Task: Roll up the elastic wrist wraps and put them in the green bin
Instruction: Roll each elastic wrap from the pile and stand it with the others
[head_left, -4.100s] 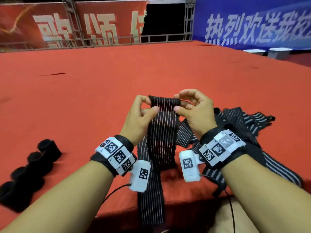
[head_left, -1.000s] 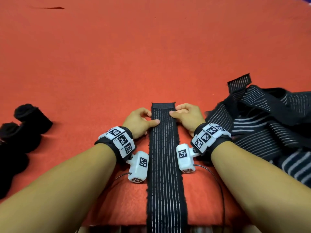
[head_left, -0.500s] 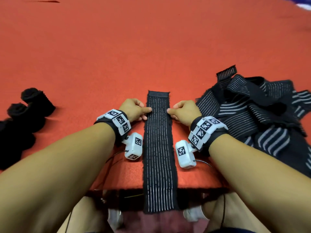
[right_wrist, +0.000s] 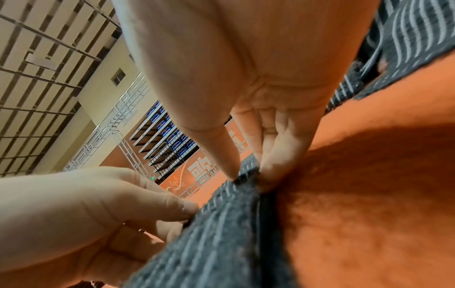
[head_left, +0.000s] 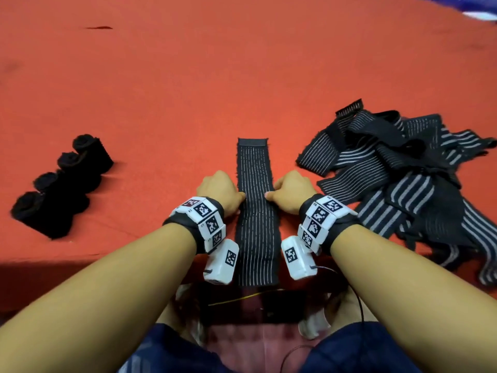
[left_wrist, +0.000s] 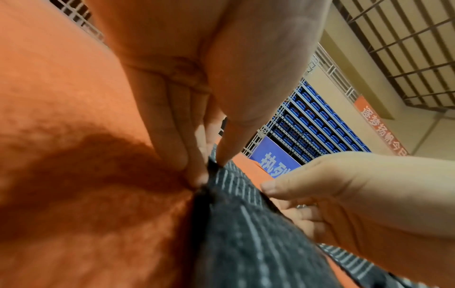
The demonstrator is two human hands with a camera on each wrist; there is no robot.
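One black elastic wrist wrap (head_left: pixel 255 168) with thin white stripes lies flat and lengthwise on the red carpet, its near end at the stage edge. My left hand (head_left: pixel 238 197) pinches its left edge about halfway along, thumb on top (left_wrist: pixel 209 165). My right hand (head_left: pixel 270 196) pinches the right edge opposite, thumb over fingers (right_wrist: pixel 248 175). The far end of the wrap lies free. Several rolled black wraps (head_left: pixel 61 184) sit in a row at the left. No green bin is in view.
A tangled pile of unrolled striped wraps (head_left: pixel 398 179) lies close to my right hand. The carpet's front edge (head_left: pixel 80 258) drops off just before my wrists, with my knees below. Open red carpet stretches ahead.
The wrap, earlier held up by its end, now lies flat. Both hands slid back along its edges from the far end to the middle, and less of it hangs over the edge.
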